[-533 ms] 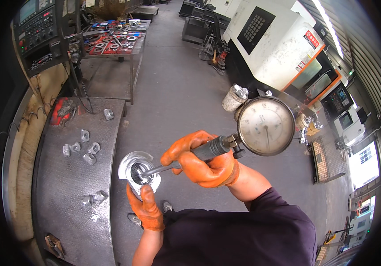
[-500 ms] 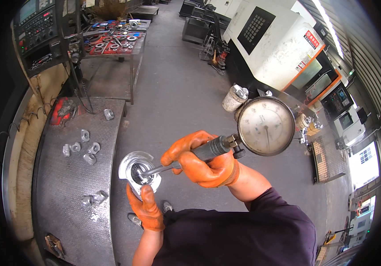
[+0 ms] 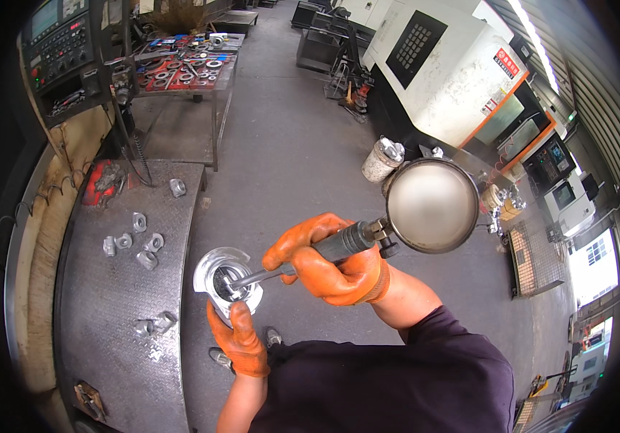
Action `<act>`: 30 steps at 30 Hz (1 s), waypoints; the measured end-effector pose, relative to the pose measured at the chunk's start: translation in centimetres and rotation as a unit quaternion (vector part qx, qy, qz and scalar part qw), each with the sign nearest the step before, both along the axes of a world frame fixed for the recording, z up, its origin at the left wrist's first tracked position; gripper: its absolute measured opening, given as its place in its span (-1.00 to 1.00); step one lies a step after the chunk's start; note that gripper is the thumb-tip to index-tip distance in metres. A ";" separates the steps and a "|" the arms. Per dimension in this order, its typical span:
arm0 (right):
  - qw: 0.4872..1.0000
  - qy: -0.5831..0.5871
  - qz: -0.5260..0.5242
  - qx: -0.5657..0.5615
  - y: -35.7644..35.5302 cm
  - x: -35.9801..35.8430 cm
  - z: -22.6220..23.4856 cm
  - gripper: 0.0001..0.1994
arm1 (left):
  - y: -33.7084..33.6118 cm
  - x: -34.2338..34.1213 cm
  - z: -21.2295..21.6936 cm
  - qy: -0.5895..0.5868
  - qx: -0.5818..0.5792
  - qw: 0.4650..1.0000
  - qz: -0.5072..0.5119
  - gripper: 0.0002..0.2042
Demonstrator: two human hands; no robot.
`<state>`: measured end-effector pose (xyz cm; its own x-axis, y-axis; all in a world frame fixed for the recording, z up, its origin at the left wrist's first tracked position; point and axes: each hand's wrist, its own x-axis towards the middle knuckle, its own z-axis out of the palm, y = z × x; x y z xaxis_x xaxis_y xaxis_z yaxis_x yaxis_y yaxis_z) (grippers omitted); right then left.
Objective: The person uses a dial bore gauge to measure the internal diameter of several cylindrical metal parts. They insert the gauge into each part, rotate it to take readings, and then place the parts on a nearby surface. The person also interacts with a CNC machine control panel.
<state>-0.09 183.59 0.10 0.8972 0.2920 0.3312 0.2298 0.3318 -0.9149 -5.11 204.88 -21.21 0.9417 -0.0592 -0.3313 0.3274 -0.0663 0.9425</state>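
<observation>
In an orange glove, my right hand [image 3: 335,263] is closed around the dark grip of a dial bore gauge [image 3: 345,242]. Its round dial [image 3: 433,206] points up to the right, the face washed out by glare so no needle shows. The gauge's thin stem runs down left, and its measuring head sits inside the bore of a shiny machined metal part [image 3: 212,268] with a flanged rim. My left hand [image 3: 241,343], gloved alike, grips that part from below, thumb up against its near side; the fingers behind it are partly hidden.
On the left stands a metal-topped table [image 3: 119,303] with several small metal castings [image 3: 147,258]. Beyond it, a bench [image 3: 187,72] carries rings and tools, beside a control panel [image 3: 64,50]. A bucket of parts [image 3: 381,164] stands near a large white machine [image 3: 440,72] ahead right.
The dial face has gone from readable, with its needle showing, to a pale glare. Both hands, the gauge and the metal part stay almost exactly where they were.
</observation>
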 end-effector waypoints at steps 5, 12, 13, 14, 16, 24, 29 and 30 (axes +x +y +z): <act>0.999 -0.022 0.013 -0.023 -0.4 -0.2 -0.5 -0.69 | -1.3 -0.5 3.6 -0.067 -0.097 0.985 0.129 -0.23; 0.993 -0.091 0.024 -0.076 -0.6 0.0 -0.2 -0.70 | -2.5 0.0 9.4 -0.180 -0.119 0.965 0.148 -0.23; 0.992 -0.093 0.024 -0.077 -0.6 0.0 -0.2 -0.71 | -2.5 0.2 9.2 -0.184 -0.120 0.964 0.147 -0.23; 0.992 -0.094 0.023 -0.079 -0.6 0.0 -0.4 -0.71 | -2.6 0.2 8.2 -0.206 -0.105 0.960 0.160 -0.22; 0.992 -0.094 0.021 -0.086 -0.4 -0.1 -0.4 -0.72 | -2.5 0.2 8.3 -0.201 -0.110 0.961 0.156 -0.22; 0.991 -0.088 0.017 -0.098 -0.1 -0.3 -0.7 -0.75 | -2.4 0.4 8.7 -0.205 -0.113 0.960 0.157 -0.19; 0.991 -0.084 0.019 -0.100 0.0 -0.1 -0.7 -0.77 | -2.2 0.3 7.6 -0.187 -0.126 0.960 0.163 -0.18; 0.991 -0.085 0.020 -0.100 0.1 -0.1 -0.7 -0.77 | -2.1 0.3 7.7 -0.186 -0.128 0.961 0.162 -0.18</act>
<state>-0.23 183.69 -0.57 0.8202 0.4007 0.4084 0.3767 0.1590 -0.9126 -4.81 202.79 -13.47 0.9749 0.2220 0.0175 -0.0702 0.2318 0.9702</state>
